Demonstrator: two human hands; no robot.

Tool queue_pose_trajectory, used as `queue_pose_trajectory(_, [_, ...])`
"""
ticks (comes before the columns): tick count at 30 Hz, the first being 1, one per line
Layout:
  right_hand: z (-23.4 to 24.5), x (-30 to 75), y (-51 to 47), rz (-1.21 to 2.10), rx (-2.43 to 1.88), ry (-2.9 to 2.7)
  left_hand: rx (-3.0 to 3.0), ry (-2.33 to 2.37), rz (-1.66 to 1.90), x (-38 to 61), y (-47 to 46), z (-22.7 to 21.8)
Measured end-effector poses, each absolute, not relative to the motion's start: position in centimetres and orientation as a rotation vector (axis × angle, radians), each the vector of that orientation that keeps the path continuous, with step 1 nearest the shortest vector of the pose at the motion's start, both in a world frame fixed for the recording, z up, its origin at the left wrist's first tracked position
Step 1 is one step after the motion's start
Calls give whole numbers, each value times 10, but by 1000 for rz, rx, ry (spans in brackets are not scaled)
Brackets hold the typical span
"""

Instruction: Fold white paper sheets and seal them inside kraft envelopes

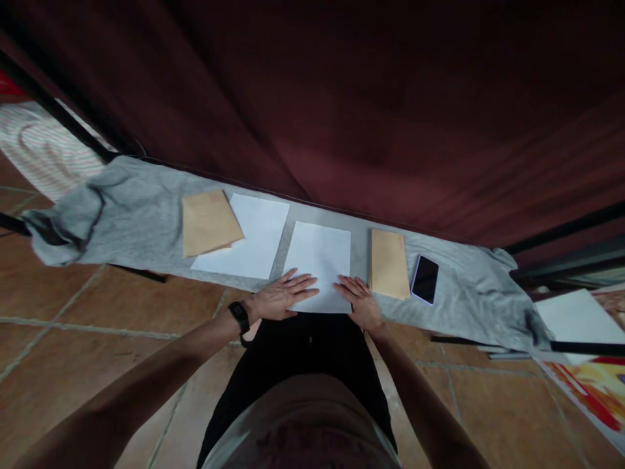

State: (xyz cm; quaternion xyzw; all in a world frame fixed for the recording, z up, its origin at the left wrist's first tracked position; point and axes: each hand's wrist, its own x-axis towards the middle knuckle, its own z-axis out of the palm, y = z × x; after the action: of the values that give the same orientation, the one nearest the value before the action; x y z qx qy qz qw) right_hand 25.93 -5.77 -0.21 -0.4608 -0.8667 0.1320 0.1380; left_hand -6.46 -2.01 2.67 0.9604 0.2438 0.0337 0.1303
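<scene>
You have a white sheet [318,251] in front of you, lying flat on the grey cloth [469,293] that covers a long, narrow surface. Its near edge reaches your side of that surface, just above your dark trousers [310,352]. Your left hand [280,296] rests palm down at the sheet's near left corner, fingers extended and slightly spread across the paper, released rather than grasping. Your right hand [360,301] lies at the near right corner in the same flat, unclenched way, its fingertips pointing inward and away from you. You wear a black watch [239,317] on your left wrist

To the left of the sheet, and apart from it, you have a second white sheet [256,238], set at a slant, with brown paper pieces [209,221] overlapping its left side. To the right, just beyond your right hand, a brown paper stack [390,264] lies on the cloth, and a phone [425,279] with a dark screen and a pale purple edge sits just beside it. A dark red curtain [342,117] hangs along the far side, and brown floor tiles [146,306] show below
</scene>
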Motion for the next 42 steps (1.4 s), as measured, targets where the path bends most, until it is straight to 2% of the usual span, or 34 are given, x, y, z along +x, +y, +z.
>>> queue_pose_trajectory(18, [-2,262,-60,457,-1316,-2364,2615,1038,379,-110,-16,10])
queue_pose_trajectory(33, [-5,261,-65,451,-1348,-2339,2649,990,315,-97,-22,21])
queue_pose_trajectory(42, [-3,264,-63,531,-1342,-2241,2502,936,454,-104,-12,14])
